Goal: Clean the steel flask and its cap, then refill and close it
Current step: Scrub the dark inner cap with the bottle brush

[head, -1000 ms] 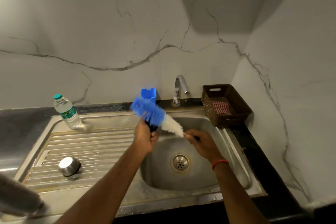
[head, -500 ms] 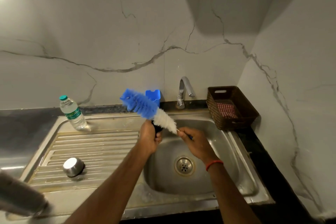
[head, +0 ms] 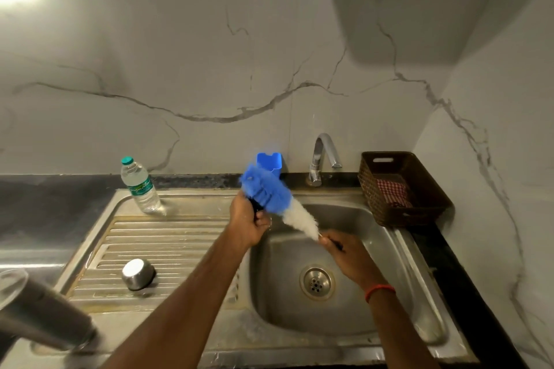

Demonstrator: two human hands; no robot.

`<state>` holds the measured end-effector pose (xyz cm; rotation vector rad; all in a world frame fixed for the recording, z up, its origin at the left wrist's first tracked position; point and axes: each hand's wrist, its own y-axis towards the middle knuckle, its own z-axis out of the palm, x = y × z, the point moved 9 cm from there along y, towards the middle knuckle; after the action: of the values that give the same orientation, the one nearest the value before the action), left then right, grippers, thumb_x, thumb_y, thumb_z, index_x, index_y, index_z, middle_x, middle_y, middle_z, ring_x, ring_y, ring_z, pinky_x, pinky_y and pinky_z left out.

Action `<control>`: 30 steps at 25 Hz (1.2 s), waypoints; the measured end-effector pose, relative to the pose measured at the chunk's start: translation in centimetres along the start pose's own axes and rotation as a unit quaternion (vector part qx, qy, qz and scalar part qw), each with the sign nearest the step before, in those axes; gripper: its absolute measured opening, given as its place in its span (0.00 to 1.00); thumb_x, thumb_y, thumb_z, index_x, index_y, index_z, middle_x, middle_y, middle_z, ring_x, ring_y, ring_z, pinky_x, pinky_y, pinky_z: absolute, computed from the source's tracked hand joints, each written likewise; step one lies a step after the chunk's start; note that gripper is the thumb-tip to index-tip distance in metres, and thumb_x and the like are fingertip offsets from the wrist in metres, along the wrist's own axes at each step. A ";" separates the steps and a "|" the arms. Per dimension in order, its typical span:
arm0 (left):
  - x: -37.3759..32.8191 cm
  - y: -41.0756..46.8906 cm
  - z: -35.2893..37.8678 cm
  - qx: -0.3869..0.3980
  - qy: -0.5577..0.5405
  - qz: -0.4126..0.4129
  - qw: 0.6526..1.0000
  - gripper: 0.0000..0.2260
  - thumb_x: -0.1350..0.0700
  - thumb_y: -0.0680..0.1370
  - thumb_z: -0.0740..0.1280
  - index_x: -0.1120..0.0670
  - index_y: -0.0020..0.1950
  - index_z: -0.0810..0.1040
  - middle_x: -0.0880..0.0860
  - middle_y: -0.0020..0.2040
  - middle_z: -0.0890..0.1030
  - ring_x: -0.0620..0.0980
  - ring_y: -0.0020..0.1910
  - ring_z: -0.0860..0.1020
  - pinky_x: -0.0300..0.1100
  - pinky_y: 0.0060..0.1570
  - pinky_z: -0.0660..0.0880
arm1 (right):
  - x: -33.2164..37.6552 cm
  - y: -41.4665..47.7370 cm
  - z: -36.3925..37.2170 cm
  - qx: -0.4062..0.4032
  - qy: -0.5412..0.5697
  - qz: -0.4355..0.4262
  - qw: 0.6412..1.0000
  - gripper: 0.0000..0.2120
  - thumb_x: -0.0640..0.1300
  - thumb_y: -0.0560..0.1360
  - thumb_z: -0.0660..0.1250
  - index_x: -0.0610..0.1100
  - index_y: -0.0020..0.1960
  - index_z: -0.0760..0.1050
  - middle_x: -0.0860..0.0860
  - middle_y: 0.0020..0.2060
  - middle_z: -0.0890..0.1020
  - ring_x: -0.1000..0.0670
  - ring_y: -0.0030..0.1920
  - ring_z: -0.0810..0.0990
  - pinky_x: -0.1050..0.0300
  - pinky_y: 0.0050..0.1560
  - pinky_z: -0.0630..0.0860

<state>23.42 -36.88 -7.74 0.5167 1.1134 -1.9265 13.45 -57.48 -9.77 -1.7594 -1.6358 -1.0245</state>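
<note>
- So what's changed: half a second ago the blue end of the bottle brush was stretched out toward the back left. Now it's bunched up and motion-blurred right above the left hand, over the back edge of the sink. Looks to me like one stroke of a back-and-forth scrub.
- My read for the task: we're still in the cleaning part. Nothing suggests rinsing or refilling has started, and I can't see water coming from the tap.
- Left fingers are curled tight round a small dark piece, with the bristles pressed against it. Might be part of the flask's lid, honestly can't tell.
- Right hand is over the basin. Its fingers are closed in a pinch on the brush's thin handle, just past the white bristles.
- The steel cap sits alone on the ribbed drainboard, toward its front, well apart from both hands.
- The grey blurry cylinder at the front left corner of the counter looks like the flask. It's tilted and untouched.
- A water bottle stands at the drainboard's back edge, maybe for the refill later.
- The wicker basket sits at the sink's back right corner.
</note>
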 end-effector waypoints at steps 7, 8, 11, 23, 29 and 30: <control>2.8 0.3 1.7 -0.019 0.053 -0.020 0.998 0.16 0.43 0.83 0.59 0.54 0.54 0.77 0.51 0.32 0.78 0.44 0.23 0.63 0.36 0.17 0.61 | 1.9 1.2 0.0 -0.018 0.017 -0.005 1.000 0.06 0.44 0.81 0.65 0.51 0.50 0.81 0.54 0.37 0.82 0.56 0.37 0.78 0.62 0.38 0.73; 2.4 0.4 1.9 -0.011 0.035 -0.024 0.999 0.16 0.43 0.84 0.59 0.54 0.54 0.77 0.51 0.33 0.78 0.43 0.23 0.63 0.36 0.17 0.60 | 1.1 1.1 -0.6 -0.018 0.020 0.002 1.000 0.06 0.45 0.81 0.65 0.52 0.50 0.81 0.53 0.37 0.82 0.55 0.38 0.79 0.60 0.39 0.74; 1.1 0.3 2.0 0.009 -0.013 -0.033 0.999 0.18 0.42 0.84 0.58 0.54 0.50 0.78 0.50 0.32 0.79 0.42 0.21 0.63 0.34 0.16 0.60 | -2.1 -1.1 -2.5 -0.018 0.030 0.027 0.999 0.07 0.43 0.80 0.67 0.52 0.49 0.82 0.49 0.38 0.82 0.50 0.40 0.80 0.55 0.42 0.75; 1.1 0.2 2.0 0.060 -0.131 -0.041 0.989 0.23 0.40 0.83 0.58 0.58 0.63 0.76 0.54 0.46 0.81 0.44 0.21 0.71 0.34 0.18 0.67 | -3.0 -2.7 -4.8 -0.144 0.117 0.053 0.981 0.09 0.42 0.78 0.70 0.55 0.47 0.83 0.51 0.37 0.84 0.53 0.38 0.80 0.61 0.40 0.75; 2.4 -0.1 2.4 0.065 -0.131 -0.056 0.988 0.18 0.43 0.81 0.64 0.58 0.57 0.76 0.58 0.42 0.81 0.46 0.21 0.75 0.33 0.16 0.69 | 1.4 -0.9 -6.5 -0.190 0.167 0.014 0.967 0.10 0.41 0.78 0.70 0.56 0.51 0.82 0.49 0.37 0.83 0.52 0.40 0.81 0.62 0.41 0.78; 2.6 -0.1 2.3 0.049 -0.109 -0.052 0.991 0.16 0.44 0.80 0.64 0.57 0.53 0.75 0.57 0.39 0.80 0.46 0.20 0.73 0.33 0.15 0.66 | 2.3 -0.6 -6.1 -0.174 0.164 0.001 0.971 0.11 0.41 0.78 0.69 0.56 0.52 0.81 0.49 0.37 0.83 0.53 0.40 0.81 0.64 0.41 0.77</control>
<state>21.97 -40.00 -8.22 0.2970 0.9242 -2.0807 11.77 -60.92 -4.46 -1.6832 -1.3056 -1.5838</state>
